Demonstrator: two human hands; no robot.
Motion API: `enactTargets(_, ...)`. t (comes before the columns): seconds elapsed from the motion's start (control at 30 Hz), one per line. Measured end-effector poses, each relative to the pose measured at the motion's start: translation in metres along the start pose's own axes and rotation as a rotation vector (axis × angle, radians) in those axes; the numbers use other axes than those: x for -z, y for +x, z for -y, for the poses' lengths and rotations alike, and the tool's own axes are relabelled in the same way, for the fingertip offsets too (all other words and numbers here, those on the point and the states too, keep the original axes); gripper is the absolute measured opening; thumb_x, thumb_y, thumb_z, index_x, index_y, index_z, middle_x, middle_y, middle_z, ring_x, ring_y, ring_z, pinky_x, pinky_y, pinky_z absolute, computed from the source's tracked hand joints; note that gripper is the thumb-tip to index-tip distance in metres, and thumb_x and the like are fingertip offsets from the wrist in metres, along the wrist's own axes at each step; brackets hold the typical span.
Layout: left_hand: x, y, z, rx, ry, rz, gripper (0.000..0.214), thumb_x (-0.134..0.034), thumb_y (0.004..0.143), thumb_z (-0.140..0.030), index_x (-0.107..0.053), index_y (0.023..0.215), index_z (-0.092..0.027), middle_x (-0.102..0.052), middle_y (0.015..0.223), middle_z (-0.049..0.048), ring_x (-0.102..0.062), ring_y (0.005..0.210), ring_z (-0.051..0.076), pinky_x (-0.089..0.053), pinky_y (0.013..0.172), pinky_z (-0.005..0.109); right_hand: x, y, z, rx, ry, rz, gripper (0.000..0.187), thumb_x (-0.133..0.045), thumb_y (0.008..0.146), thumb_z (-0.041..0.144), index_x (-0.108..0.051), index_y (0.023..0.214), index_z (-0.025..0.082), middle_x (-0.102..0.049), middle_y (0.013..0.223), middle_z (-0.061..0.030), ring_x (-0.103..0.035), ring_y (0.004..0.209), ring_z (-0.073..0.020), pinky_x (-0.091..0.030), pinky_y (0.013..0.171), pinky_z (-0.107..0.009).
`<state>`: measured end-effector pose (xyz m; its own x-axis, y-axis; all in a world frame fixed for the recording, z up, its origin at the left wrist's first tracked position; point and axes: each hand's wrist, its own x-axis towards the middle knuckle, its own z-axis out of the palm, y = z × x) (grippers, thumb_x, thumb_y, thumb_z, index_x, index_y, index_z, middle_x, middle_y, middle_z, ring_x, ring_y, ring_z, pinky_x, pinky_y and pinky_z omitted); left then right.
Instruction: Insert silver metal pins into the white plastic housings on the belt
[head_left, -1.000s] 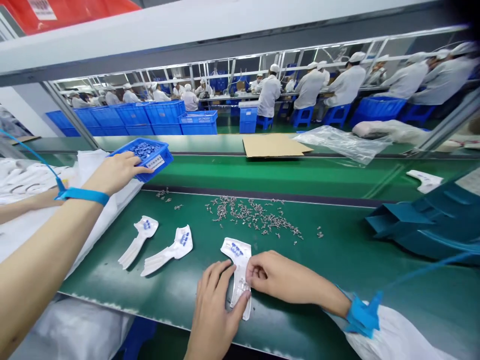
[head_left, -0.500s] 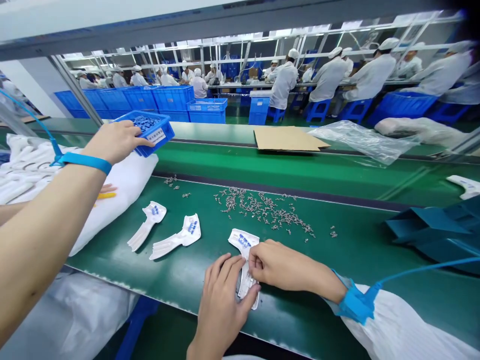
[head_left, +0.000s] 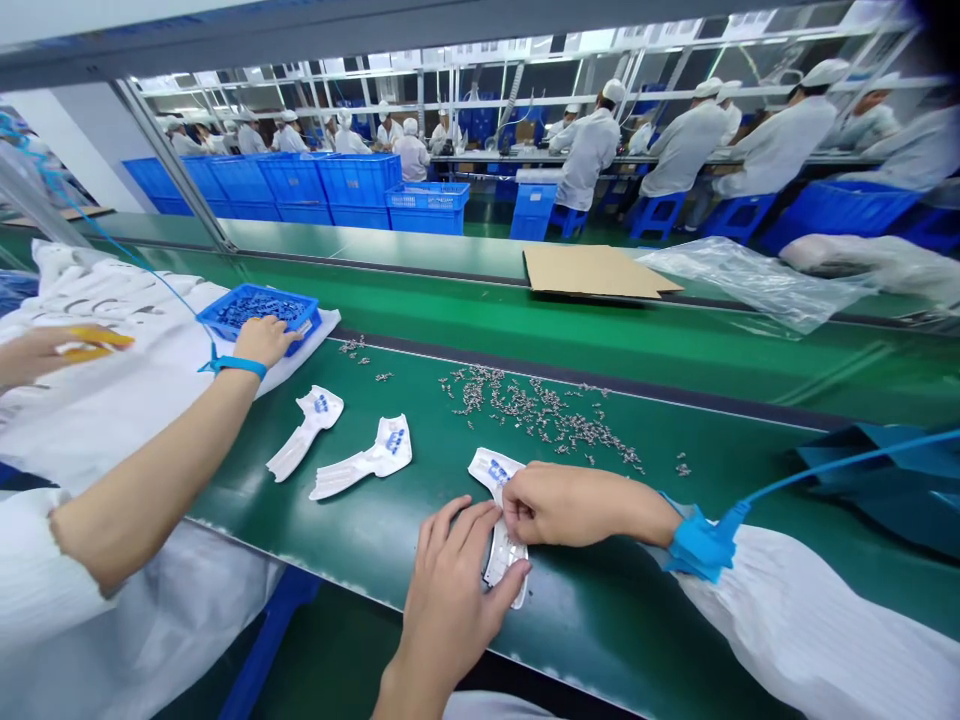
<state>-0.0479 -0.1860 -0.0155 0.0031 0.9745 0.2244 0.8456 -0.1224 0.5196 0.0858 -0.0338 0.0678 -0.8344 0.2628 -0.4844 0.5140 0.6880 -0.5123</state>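
A white curved plastic handle shell (head_left: 496, 468) with blue parts in its wide end lies on the green bench in front of me. My left hand (head_left: 454, 575) steadies it, fingers along its left edge and thumb across its lower end. My right hand (head_left: 547, 505) is closed, its fingertips pinched over the shell's middle; what they hold is hidden. Small metal pieces (head_left: 551, 410) are scattered just beyond my hands. Two similar shells, one nearer (head_left: 367, 462) and one farther left (head_left: 306, 432), lie to the left.
A co-worker's hand (head_left: 264, 342) rests on a blue bin (head_left: 225, 318) of small blue parts, on white bagging. Another hand at far left holds a yellow tool (head_left: 97, 340). Cardboard (head_left: 592, 272) and clear plastic (head_left: 765, 280) lie beyond. A dark teal object (head_left: 885, 480) stands right.
The co-worker's arm has lowered the blue bin onto the white bagging. The hand with the yellow tool now shows farther left. My hands stay on the shell; the view has shifted slightly.
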Motion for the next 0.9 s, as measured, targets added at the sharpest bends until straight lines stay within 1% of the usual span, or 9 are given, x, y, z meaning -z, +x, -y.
enactTargets(0.23, -0.0005, 0.0007, 0.0, -0.006, -0.011, -0.003, 0.042, -0.064, 0.091, -0.036, -0.054, 0.129, -0.023, -0.064, 0.13, 0.0053, -0.051, 0.127, 0.029, -0.046, 0.104, 0.049, 0.0046, 0.0016, 0.0058, -0.053, -0.006, -0.008, 0.016, -0.053, 0.084, 0.021, -0.068, 0.08, 0.018, -0.069, 0.078, -0.003, -0.058, 0.071, -0.0163, -0.033, 0.053, -0.024)
enactTargets(0.43, 0.0014, 0.0011, -0.0018, -0.007, -0.015, -0.005, 0.04, -0.065, 0.09, -0.035, -0.056, 0.126, -0.023, -0.066, 0.127, 0.0053, -0.053, 0.124, 0.029, -0.048, 0.102, 0.049, 0.0023, 0.0019, 0.0001, 0.029, 0.087, 0.055, 0.015, -0.053, 0.085, 0.021, -0.067, 0.086, 0.018, -0.069, 0.076, -0.0009, -0.058, 0.065, -0.0138, -0.035, 0.054, -0.023)
enactTargets(0.53, 0.002, 0.0011, -0.0027, 0.004, -0.015, 0.001, 0.04, -0.064, 0.09, -0.035, -0.056, 0.127, -0.023, -0.065, 0.129, 0.0054, -0.052, 0.125, 0.029, -0.047, 0.102, 0.049, -0.0027, 0.0014, -0.0032, 0.021, 0.055, 0.009, 0.015, -0.053, 0.085, 0.02, -0.067, 0.082, 0.018, -0.067, 0.071, -0.0003, -0.056, 0.063, -0.0141, -0.034, 0.055, -0.024)
enactTargets(0.63, 0.0022, 0.0011, -0.0028, 0.014, -0.02, 0.014, 0.041, -0.064, 0.09, -0.036, -0.055, 0.128, -0.023, -0.064, 0.13, 0.0052, -0.051, 0.126, 0.029, -0.046, 0.104, 0.05, -0.0036, 0.0001, -0.0029, -0.01, 0.039, -0.02, 0.016, -0.053, 0.085, 0.021, -0.068, 0.082, 0.018, -0.066, 0.07, -0.0005, -0.055, 0.062, -0.0144, -0.034, 0.055, -0.024)
enactTargets(0.73, 0.0023, 0.001, -0.0027, 0.015, -0.025, 0.023, 0.04, -0.063, 0.091, -0.037, -0.055, 0.128, -0.024, -0.064, 0.131, 0.0043, -0.05, 0.127, 0.029, -0.045, 0.104, 0.049, 0.0007, -0.0022, -0.0002, 0.011, 0.071, 0.044, 0.016, -0.053, 0.085, 0.021, -0.069, 0.085, 0.018, -0.065, 0.071, 0.0, -0.054, 0.061, -0.0137, -0.034, 0.053, -0.024)
enactTargets(0.8, 0.0024, 0.0008, -0.0031, 0.017, -0.024, 0.025, 0.039, -0.063, 0.091, -0.036, -0.055, 0.127, -0.024, -0.064, 0.131, 0.0037, -0.049, 0.128, 0.029, -0.045, 0.104, 0.049, 0.0033, -0.0033, 0.0011, 0.025, 0.084, 0.079, 0.017, -0.053, 0.085, 0.021, -0.07, 0.086, 0.018, -0.065, 0.073, -0.0001, -0.055, 0.063, -0.0142, -0.034, 0.054, -0.023)
enactTargets(0.9, 0.0022, 0.0002, -0.0038, 0.023, -0.024, 0.027, 0.039, -0.063, 0.091, -0.036, -0.055, 0.128, -0.023, -0.064, 0.131, 0.0043, -0.05, 0.128, 0.029, -0.045, 0.104, 0.049, 0.0036, -0.0032, 0.0016, -0.007, 0.049, 0.035, 0.017, -0.052, 0.085, 0.02, -0.069, 0.083, 0.019, -0.067, 0.076, -0.0015, -0.057, 0.072, -0.0164, -0.035, 0.056, -0.024)
